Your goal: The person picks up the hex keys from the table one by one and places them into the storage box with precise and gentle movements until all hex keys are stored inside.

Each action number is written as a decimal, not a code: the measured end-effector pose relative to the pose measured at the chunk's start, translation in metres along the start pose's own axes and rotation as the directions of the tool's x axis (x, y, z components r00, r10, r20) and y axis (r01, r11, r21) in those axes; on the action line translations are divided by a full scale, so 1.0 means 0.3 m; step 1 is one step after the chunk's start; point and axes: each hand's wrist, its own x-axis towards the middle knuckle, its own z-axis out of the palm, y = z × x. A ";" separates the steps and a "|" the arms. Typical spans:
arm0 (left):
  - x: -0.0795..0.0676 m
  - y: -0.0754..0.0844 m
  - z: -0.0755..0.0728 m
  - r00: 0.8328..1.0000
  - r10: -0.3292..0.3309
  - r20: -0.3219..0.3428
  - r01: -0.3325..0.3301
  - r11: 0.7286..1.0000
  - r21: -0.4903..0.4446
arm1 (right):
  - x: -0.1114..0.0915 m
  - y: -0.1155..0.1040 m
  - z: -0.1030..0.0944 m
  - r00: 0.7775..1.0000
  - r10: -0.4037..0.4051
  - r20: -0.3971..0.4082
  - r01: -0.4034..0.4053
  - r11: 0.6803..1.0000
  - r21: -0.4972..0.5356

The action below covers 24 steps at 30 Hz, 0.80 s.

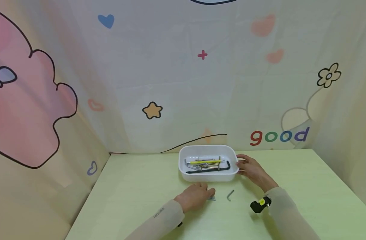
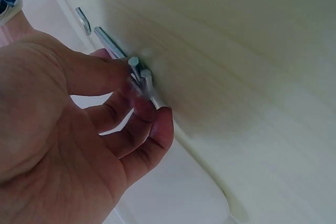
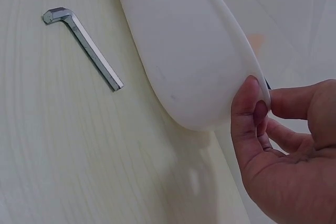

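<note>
My left hand (image 1: 194, 196) is low over the table in front of a white plastic box (image 1: 206, 178). Between its thumb and fingertips it pinches several small silver hex keys (image 2: 147, 85), seen close in the left wrist view. My right hand (image 1: 253, 170) grips the right end of the box, its thumb and fingers on either side of the rim in the right wrist view. One L-shaped hex key (image 3: 89, 45) lies loose on the table between the hands, just in front of the box.
Inside the box lie a large black hex key (image 1: 209, 171), a yellow-handled tool (image 1: 205, 162) and several metal pieces, partly overlapping. Behind the pale green table (image 1: 126, 186) hangs a printed curtain (image 1: 171, 73), close to the back of the box.
</note>
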 end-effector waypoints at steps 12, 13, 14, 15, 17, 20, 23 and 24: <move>-0.011 -0.001 0.012 0.999 -0.007 -0.032 0.007 1.000 0.002 | -0.001 -0.001 0.007 1.000 -0.001 0.004 0.001 1.000 -0.009; -0.012 -0.002 0.013 0.999 -0.008 -0.034 0.008 1.000 0.006 | -0.002 -0.002 0.007 1.000 -0.001 0.005 0.001 1.000 -0.008; -0.012 -0.002 0.014 0.999 -0.007 -0.036 0.008 1.000 0.009 | -0.002 -0.004 0.007 1.000 0.000 0.004 0.000 1.000 -0.007; -0.013 -0.003 0.014 0.999 -0.006 -0.037 0.007 1.000 0.012 | -0.004 -0.006 0.007 1.000 -0.002 0.009 0.002 1.000 -0.006; -0.014 -0.005 0.014 0.999 -0.003 -0.040 0.004 1.000 0.020 | -0.008 -0.011 0.007 1.000 -0.006 0.012 0.006 1.000 -0.006; -0.021 -0.007 0.006 0.998 0.010 -0.059 -0.008 0.999 0.041 | -0.013 -0.015 0.009 1.000 -0.012 0.017 0.012 1.000 -0.005; -0.025 -0.008 0.000 0.996 0.025 -0.085 -0.020 0.998 0.064 | -0.015 -0.018 0.010 1.000 -0.017 0.021 0.017 1.000 -0.007; -0.026 -0.009 -0.001 0.995 0.030 -0.092 -0.023 0.997 0.072 | -0.015 -0.019 0.011 1.000 -0.016 0.020 0.016 1.000 -0.008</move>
